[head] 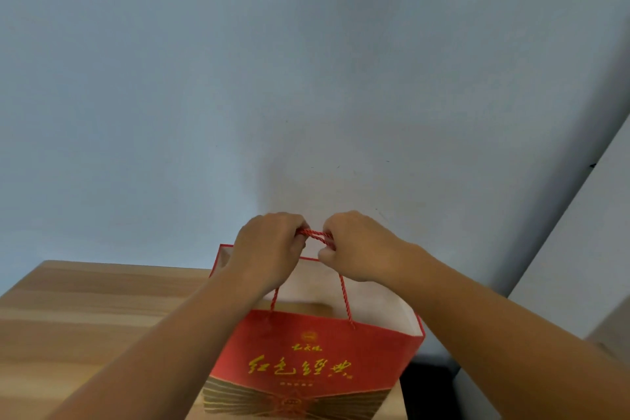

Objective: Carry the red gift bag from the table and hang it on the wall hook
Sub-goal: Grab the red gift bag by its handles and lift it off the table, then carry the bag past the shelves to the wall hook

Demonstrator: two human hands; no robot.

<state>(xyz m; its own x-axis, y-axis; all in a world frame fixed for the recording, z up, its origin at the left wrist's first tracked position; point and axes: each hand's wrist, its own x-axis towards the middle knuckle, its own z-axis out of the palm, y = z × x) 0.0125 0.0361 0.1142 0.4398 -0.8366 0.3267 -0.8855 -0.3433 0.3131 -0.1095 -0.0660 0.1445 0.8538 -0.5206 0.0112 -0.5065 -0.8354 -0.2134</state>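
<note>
The red gift bag point(306, 361) with gold lettering stands upright at the right end of the wooden table point(85, 317), its white inside showing. Both red rope handles point(315, 236) are gathered above its mouth. My left hand point(269, 249) grips the ropes from the left and my right hand point(358, 245) grips them from the right, fists almost touching. No wall hook shows anywhere in the head view.
A plain pale blue wall point(306, 78) fills the view behind the table. A white panel or door frame point(579, 232) slants up at the right. A dark gap point(429, 382) lies beside the table's right end.
</note>
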